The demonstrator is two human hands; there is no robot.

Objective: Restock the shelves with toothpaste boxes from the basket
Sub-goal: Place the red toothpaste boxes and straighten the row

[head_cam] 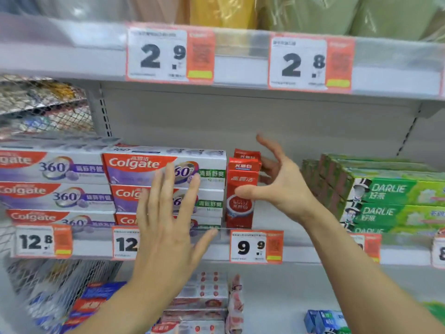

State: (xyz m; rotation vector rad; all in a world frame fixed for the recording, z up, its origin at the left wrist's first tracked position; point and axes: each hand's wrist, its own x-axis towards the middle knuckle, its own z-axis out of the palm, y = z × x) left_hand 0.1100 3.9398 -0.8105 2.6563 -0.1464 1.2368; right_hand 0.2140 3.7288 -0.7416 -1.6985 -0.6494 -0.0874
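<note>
Evidently light and stiff, the red toothpaste box [242,194] is standing upright while the right hand [281,186] is spreading released fingers beside it; the left hand [168,227] is hovering flat, grasping nothing; best pinched across its narrow sides.

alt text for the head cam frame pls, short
Two bare hands reach at a store shelf: the right hand spread by upright red toothpaste boxes, the left hand open and flat before stacked white toothpaste boxes. Green boxes sit further right.

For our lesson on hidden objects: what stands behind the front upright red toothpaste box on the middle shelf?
Behind the front red box stands a second red box, only its top showing. The right hand spreads open beside them. Whether more boxes stand further back cannot be seen.
</note>
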